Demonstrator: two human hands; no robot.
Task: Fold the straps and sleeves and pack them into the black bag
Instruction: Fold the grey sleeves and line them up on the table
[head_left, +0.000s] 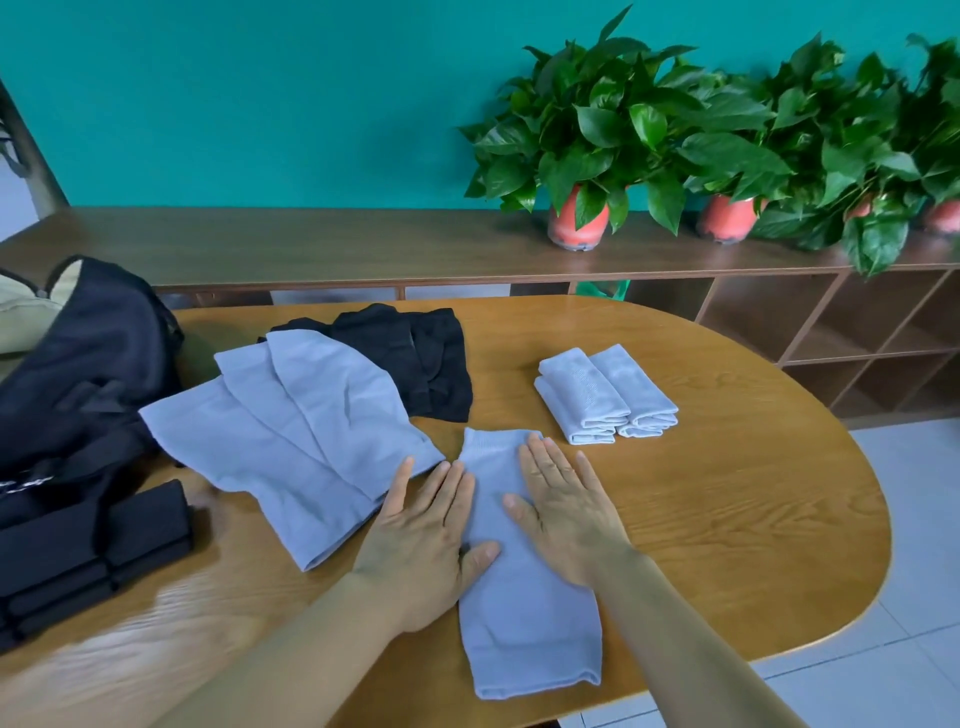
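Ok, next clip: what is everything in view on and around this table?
flat grey-blue fabric sleeve: one, table front centre, under both hands
unfolded grey-blue sleeves: three, overlapping, left of centre
folded grey-blue sleeves: two side-by-side stacks, right of centre
loose black fabric pile: one, behind the unfolded sleeves
folded black fabric bundles: count unclear, front left edge
black bag: one, far left
oval wooden table: one, brown
green plants in red pots: four pots, on the shelf
long wooden shelf unit: one, brown, along teal wall
left hand: open, flat on the sleeve's left edge
right hand: open, flat on the sleeve
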